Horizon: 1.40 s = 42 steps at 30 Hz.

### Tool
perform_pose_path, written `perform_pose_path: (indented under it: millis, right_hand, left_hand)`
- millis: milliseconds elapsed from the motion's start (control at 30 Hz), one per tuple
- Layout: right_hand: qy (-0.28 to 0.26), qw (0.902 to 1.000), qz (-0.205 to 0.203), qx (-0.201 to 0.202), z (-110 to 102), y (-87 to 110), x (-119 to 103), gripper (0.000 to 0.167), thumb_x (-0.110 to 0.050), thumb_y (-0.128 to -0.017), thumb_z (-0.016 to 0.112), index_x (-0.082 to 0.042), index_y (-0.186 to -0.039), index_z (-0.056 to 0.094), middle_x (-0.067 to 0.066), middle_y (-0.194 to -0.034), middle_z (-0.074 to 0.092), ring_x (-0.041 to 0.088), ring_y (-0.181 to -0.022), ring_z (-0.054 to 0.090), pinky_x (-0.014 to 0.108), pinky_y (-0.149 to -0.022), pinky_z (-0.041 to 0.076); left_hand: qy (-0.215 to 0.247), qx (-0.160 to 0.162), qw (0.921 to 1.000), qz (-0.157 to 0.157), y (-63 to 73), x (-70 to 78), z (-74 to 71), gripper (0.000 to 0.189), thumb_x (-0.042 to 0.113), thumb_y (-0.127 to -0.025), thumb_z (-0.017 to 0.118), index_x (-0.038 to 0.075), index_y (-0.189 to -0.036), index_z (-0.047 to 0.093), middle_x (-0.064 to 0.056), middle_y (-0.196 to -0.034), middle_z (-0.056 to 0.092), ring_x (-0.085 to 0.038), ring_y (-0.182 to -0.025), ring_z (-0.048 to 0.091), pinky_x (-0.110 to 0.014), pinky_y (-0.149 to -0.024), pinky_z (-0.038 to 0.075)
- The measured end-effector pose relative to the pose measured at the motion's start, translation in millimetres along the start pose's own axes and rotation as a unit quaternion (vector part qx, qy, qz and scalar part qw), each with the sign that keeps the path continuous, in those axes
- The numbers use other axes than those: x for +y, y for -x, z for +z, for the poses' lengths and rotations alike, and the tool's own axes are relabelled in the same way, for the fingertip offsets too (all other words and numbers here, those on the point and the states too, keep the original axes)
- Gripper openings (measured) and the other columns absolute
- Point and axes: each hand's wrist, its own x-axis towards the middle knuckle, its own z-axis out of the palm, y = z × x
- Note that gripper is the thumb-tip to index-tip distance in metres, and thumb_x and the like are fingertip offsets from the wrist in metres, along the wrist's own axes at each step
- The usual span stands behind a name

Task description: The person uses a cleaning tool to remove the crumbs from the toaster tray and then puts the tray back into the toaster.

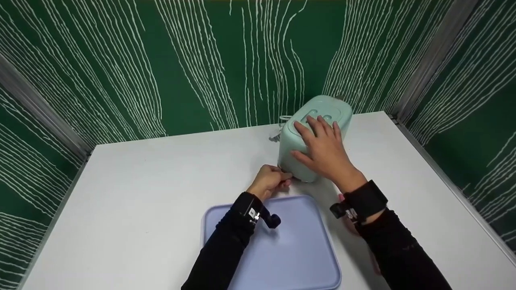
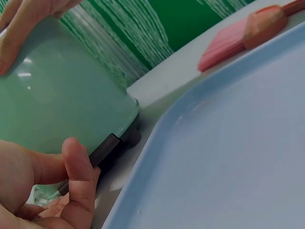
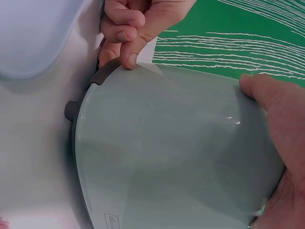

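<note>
A mint-green toaster (image 1: 290, 147) stands near the back of the white table, its slotted top facing up. My right hand (image 1: 327, 155) rests on its top, fingers fairly straight and spread, with the thumb lower on its side. At the toaster's lower edge, my left hand (image 1: 268, 181) pinches the dark crumb tray tab (image 3: 106, 72) between thumb and curled fingers. The left wrist view shows part of this tab (image 2: 106, 149) beyond the fingertips, close above the table. A short dark foot (image 3: 71, 110) juts from the toaster's base beside it.
A lavender tray (image 1: 290, 249) lies in front of the toaster, under my left forearm. To its right is a brush with pink bristles (image 2: 226, 45), partly covered by my right arm in the head view. A grey plug (image 1: 275, 136) lies behind the toaster, near the green wall (image 1: 185, 100).
</note>
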Motion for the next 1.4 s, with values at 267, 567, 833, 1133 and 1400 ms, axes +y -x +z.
perform_pose_path:
  millis: [267,567,833,1133,1400]
  right_hand:
    - [0.001,1.0,-0.001,0.002,0.4,0.1,-1.5,0.077,-0.049,-0.101,0.073,-0.018,-0.164,0.044,0.025,-0.17,0.036,0.052,-0.16,0.027,0.077,-0.128,0.012]
    - [-0.006,1.0,0.0,-0.004,-0.3,2.3,-2.7,0.076,-0.046,-0.101,0.073,-0.017,-0.165,0.043,0.025,-0.17,0.035,0.051,-0.161,0.025,0.077,-0.128,0.012]
    - [0.001,1.0,-0.004,-0.003,-1.7,2.5,-3.0,0.076,-0.048,-0.101,0.073,-0.017,-0.164,0.043,0.025,-0.17,0.036,0.052,-0.16,0.027,0.077,-0.127,0.014]
    - [0.003,1.0,-0.003,-0.005,-1.6,1.4,-2.3,0.077,-0.048,-0.101,0.073,-0.017,-0.164,0.043,0.025,-0.17,0.036,0.053,-0.16,0.027,0.077,-0.127,0.014]
    - [-0.002,1.0,0.003,-0.005,-2.4,0.6,-0.6,0.077,-0.046,-0.101,0.074,-0.017,-0.165,0.043,0.025,-0.17,0.035,0.052,-0.16,0.026,0.078,-0.127,0.012]
  left_hand:
    - [-0.013,-0.003,0.9999,-0.005,2.3,1.0,-1.3,0.025,-0.002,-0.098,0.072,0.007,-0.078,0.06,-0.002,-0.063,0.063,-0.009,-0.055,0.06,-0.019,-0.054,0.051]
    - [-0.019,-0.006,0.9998,-0.001,5.4,0.4,-1.3,0.028,-0.002,-0.098,0.072,0.007,-0.075,0.059,-0.001,-0.061,0.061,-0.008,-0.052,0.058,-0.019,-0.053,0.05]
    - [-0.031,-0.005,0.9994,0.012,5.8,-1.1,-1.3,0.027,-0.002,-0.098,0.072,0.006,-0.075,0.062,-0.001,-0.06,0.06,-0.008,-0.052,0.058,-0.021,-0.054,0.052]
    - [-0.035,0.011,0.9992,0.014,5.4,-2.4,-0.4,0.026,-0.001,-0.097,0.074,0.007,-0.076,0.06,0.0,-0.059,0.06,-0.008,-0.051,0.058,-0.021,-0.054,0.053]
    - [-0.025,0.033,0.9991,0.008,8.0,0.2,2.4,0.015,0.002,-0.097,0.077,0.002,-0.087,0.066,-0.002,-0.061,0.065,-0.007,-0.049,0.059,-0.021,-0.051,0.053]
